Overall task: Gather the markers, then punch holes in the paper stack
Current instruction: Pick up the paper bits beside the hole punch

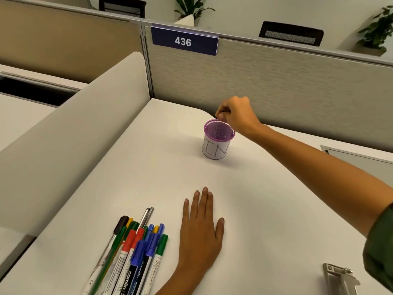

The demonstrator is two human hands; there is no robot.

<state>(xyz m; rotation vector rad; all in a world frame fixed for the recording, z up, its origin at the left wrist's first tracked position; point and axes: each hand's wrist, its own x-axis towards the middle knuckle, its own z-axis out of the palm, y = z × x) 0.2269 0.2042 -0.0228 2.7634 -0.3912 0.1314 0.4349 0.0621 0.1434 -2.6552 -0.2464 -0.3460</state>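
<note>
Several markers [131, 250] with red, blue, green, black and yellow caps lie bunched on the white desk at the lower left. My left hand [201, 233] rests flat on the desk just right of them, fingers apart, holding nothing. Far out on the desk stands a purple mesh cup [218, 138] wrapped in white paper marked "BIN". My right hand [236, 114] pinches the cup's far rim between thumb and fingers. A metal hole punch [340, 278] sits at the lower right edge, partly cut off. No paper stack is in view.
A low curved white divider [70, 133] runs along the desk's left side. A grey partition wall [276, 81] with a blue "436" sign [184, 41] closes the back. My right sleeve [380, 248] is at the right edge.
</note>
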